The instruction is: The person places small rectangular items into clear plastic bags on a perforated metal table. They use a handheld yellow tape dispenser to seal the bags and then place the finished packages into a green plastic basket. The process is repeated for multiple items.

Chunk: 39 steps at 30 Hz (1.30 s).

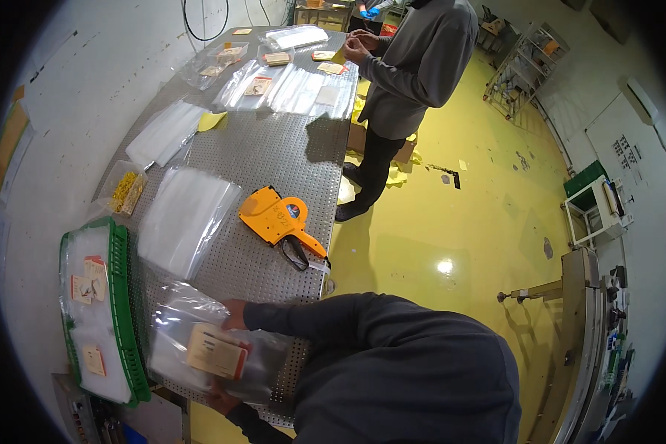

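A clear plastic bag [172, 320] lies at the near end of the perforated metal table. Beige cards with red edges [216, 351] show in or under its film; I cannot tell which. At the bag's upper edge, my right hand [234, 314] is closed on the plastic, its fingertips partly hidden. My left hand [220, 399] pinches the lower edge, near the cards. Just beyond the bag is a stack of flat clear bags [185, 222]. An orange label gun [274, 217] with a black trigger rests to the right of that stack.
At left stands a green crate [118, 296] holding white bags and cards. A clear tub of yellow pieces [128, 191] sits behind it. More bag stacks [296, 90] cover the far table, beside a standing co-worker [422, 59]. The table's right edge borders the yellow floor [422, 222].
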Motion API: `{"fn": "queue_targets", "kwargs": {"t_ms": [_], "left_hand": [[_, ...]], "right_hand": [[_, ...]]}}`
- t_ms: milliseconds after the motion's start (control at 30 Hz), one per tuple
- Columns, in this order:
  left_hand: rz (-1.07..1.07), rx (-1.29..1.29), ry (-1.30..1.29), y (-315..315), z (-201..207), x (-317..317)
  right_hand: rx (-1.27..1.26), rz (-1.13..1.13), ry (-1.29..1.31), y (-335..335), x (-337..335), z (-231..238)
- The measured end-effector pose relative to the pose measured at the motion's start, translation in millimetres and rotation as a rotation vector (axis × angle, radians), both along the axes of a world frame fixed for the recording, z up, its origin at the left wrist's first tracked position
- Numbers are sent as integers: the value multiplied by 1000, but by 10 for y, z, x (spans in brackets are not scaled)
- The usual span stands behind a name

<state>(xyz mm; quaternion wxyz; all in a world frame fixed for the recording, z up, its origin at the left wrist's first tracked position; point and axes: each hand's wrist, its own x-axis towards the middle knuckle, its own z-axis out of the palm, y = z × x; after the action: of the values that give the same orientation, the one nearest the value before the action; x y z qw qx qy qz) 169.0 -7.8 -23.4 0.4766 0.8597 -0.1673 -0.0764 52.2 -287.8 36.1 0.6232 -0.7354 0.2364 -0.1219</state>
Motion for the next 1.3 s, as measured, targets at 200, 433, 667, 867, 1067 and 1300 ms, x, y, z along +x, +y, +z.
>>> {"fn": "queue_targets", "kwargs": {"t_ms": [200,433,667,867,1067,1300], "left_hand": [[211,-401,80,-213,508,-151],[-187,-85,-405,-573,471,-46],[-109,-117,182,-529,836,-104],[-268,-158,586,-502,513,-173],[-252,87,528,-274,-85,-452],[-38,155,433,-545,160,-523]], "right_hand": [[-122,-64,-291,-102,-189,759],[-59,106,-212,-156,-549,372],[-87,64,-147,-187,-478,357],[-26,14,302,-145,-533,-140],[84,145,183,229,-1190,-631],[24,15,190,121,-1183,-513]]}}
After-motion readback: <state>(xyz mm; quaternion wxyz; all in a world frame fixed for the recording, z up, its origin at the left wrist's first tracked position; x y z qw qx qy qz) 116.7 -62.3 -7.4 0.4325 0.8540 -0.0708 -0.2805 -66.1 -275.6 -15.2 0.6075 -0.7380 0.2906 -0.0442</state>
